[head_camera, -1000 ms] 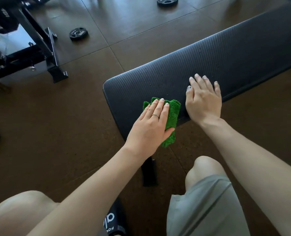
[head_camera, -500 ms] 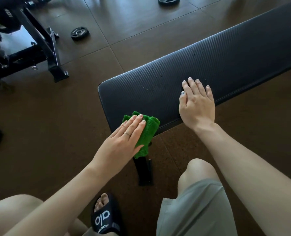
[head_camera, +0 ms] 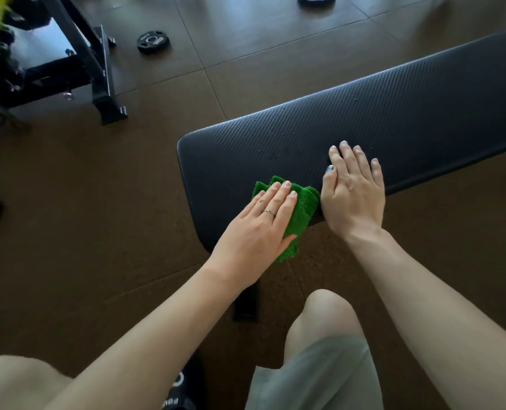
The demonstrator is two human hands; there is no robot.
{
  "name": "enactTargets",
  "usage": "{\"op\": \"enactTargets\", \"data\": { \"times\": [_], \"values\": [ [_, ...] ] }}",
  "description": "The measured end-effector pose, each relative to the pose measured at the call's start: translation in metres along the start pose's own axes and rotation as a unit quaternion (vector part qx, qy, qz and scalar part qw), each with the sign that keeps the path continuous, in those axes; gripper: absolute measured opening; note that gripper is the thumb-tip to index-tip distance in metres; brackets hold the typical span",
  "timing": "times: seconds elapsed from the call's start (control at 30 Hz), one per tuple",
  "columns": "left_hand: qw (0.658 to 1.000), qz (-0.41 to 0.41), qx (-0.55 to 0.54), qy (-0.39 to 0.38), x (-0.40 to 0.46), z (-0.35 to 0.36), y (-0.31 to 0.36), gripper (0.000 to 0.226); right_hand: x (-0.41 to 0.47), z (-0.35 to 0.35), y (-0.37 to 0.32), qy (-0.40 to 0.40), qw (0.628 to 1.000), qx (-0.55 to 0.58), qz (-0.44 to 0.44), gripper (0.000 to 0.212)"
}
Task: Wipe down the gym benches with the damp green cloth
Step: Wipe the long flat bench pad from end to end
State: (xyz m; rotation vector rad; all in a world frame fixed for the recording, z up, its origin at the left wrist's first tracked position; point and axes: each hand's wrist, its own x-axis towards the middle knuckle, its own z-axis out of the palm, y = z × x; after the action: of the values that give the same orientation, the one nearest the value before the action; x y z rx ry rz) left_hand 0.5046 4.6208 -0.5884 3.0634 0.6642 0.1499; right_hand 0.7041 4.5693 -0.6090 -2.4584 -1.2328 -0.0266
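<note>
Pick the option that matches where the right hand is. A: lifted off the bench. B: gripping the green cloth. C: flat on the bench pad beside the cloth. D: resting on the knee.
C: the right hand lies flat with straight fingers on the bench pad, beside the green cloth that the left hand presses.

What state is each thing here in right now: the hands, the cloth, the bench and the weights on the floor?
Left hand: flat, fingers straight, pressing the cloth.
Right hand: flat on the bench, holding nothing.
Cloth: folded, at the bench's near edge, partly overhanging.
Bench: flat, small droplets on its pad.
Weight plate: lying flat on the floor.
</note>
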Motion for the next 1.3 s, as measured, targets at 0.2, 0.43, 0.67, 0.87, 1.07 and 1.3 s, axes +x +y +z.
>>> {"op": "enactTargets", "data": {
  "times": [0.2, 0.43, 0.67, 0.87, 1.07, 1.3],
  "values": [
    [0.999, -0.029, -0.002, -0.030, -0.060, -0.012, -0.038, 0.075, -0.001, -0.005, -0.001, -0.017, 1.000, 0.005, 0.006, 0.066],
    [0.976, -0.103, -0.150, -0.121, -0.002, -0.026, -0.046, 0.068, 0.001, -0.007, -0.005, -0.042, 0.999, -0.010, 0.020, 0.063],
    [0.976, -0.112, -0.133, -0.128, 0.103, -0.011, -0.070, 0.068, 0.004, -0.007, -0.007, -0.055, 0.997, -0.025, 0.041, 0.055],
    [0.978, -0.103, -0.138, -0.119, 0.131, -0.008, -0.077, 0.068, 0.003, -0.009, -0.012, -0.073, 0.995, -0.037, 0.062, 0.054],
    [0.984, -0.054, -0.123, -0.119, 0.037, -0.023, -0.068, 0.067, 0.005, -0.012, -0.015, -0.083, 0.993, -0.036, 0.078, 0.053],
    [0.985, -0.065, -0.111, -0.111, 0.140, -0.002, -0.092, 0.066, 0.004, -0.004, -0.010, -0.058, 0.995, -0.022, 0.080, 0.053]
  ]
}}
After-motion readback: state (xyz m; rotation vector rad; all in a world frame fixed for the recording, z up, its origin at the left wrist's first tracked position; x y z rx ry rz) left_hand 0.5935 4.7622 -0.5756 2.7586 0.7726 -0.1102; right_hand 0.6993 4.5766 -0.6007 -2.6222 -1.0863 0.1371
